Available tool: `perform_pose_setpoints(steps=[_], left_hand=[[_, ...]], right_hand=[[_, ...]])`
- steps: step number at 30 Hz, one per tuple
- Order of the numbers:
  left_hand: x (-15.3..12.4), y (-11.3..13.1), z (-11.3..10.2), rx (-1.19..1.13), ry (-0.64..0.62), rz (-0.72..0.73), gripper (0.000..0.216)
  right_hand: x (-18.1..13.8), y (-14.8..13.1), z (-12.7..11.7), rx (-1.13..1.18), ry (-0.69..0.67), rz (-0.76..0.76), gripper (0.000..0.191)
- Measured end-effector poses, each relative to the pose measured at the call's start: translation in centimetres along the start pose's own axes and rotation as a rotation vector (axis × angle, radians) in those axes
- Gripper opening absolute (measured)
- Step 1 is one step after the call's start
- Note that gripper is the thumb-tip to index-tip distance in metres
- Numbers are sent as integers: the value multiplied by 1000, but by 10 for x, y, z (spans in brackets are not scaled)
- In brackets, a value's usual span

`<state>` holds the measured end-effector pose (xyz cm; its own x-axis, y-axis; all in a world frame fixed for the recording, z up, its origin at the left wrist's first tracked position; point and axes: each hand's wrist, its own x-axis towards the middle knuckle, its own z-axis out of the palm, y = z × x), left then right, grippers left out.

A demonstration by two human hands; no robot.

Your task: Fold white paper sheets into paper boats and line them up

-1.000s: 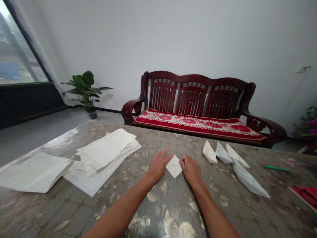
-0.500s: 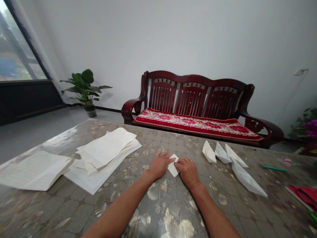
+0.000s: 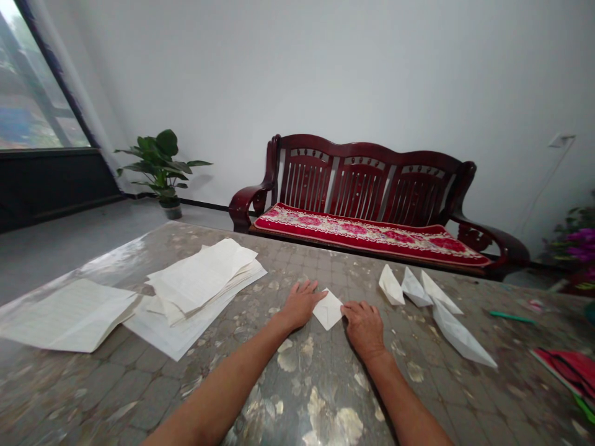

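Observation:
A small white folded paper [image 3: 328, 309], diamond-shaped, lies flat on the patterned table [image 3: 297, 384]. My left hand [image 3: 300, 304] rests flat on the table with its fingers stretched out, fingertips pressing the paper's left corner. My right hand [image 3: 364, 323] lies palm down at the paper's right corner, fingers extended and touching its edge. Neither hand grips the paper; both press it onto the table.
A pile of white sheets [image 3: 199, 285] and a lined sheet [image 3: 69, 316] lie to the left. Several folded paper boats [image 3: 432, 303] sit to the right, with a green pen [image 3: 509, 317] and red paper [image 3: 569, 368] beyond. A wooden bench [image 3: 372, 204] and a potted plant [image 3: 160, 167] stand behind.
My right hand slid back to the right off the paper, uncovering more of the diamond. My left hand stayed at the left corner. The camera shifted slightly.

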<state>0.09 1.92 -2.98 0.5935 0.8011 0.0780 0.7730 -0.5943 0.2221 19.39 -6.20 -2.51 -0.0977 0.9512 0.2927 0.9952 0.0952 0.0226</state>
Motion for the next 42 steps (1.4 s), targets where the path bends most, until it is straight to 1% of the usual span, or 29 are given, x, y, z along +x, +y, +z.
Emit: perform_pose_setpoints(steps=[2, 4, 5, 7, 9, 10, 12, 14, 18, 23, 26, 29, 32, 34, 36, 38, 40, 42], left_hand=[[4, -2, -2, 1, -19, -15, 44], [9, -4, -7, -24, -34, 3, 45], [12, -5, -9, -52, -36, 39, 46], [19, -6, -15, -126, -51, 162, 47], [28, -5, -22, -184, -109, 293, 43], [32, -5, -25, -195, -152, 334, 38], [40, -3, -30, -192, -202, 355, 30], [46, -1, -33, -171, -218, 338, 29], [51, 0, -36, -126, -218, 285, 34], [51, 8, -43, -58, -222, 178, 40], [52, 14, -46, -27, -259, 105, 47], [54, 16, -46, -33, -323, 23, 56], [54, 15, -43, -61, -376, -58, 46], [52, 13, -39, -91, -378, -95, 37], [47, 10, -36, -139, -345, -126, 31], [40, 9, -34, -200, -274, -151, 25], [33, 8, -31, -264, -182, -167, 22], [28, 9, -26, -321, -101, -167, 26]], right_hand=[[0, 0, 0, -8, 1, 4, 26], [1, -1, 1, -11, 8, 1, 25], [1, -1, 2, -10, 11, -3, 25], [1, -1, 3, -6, 13, -7, 25], [1, 0, 3, 0, 15, 1, 26], [1, 0, 3, 3, 16, 11, 27], [1, 0, 3, 5, 17, 37, 29], [1, 0, 2, 4, 14, 59, 29], [1, -2, 2, 4, 12, 88, 29], [2, 0, 5, 11, 24, 106, 29], [3, 2, 6, 40, 34, 114, 28], [3, 3, 5, 66, 41, 128, 28], [4, 2, 2, 87, 42, 152, 29], [4, 3, 2, 133, 56, 167, 29], [5, 8, 5, 243, 90, 191, 32], [6, 15, 11, 429, 137, 232, 38], [7, 22, 20, 679, 172, 280, 49], [8, 26, 27, 895, 179, 326, 63]])
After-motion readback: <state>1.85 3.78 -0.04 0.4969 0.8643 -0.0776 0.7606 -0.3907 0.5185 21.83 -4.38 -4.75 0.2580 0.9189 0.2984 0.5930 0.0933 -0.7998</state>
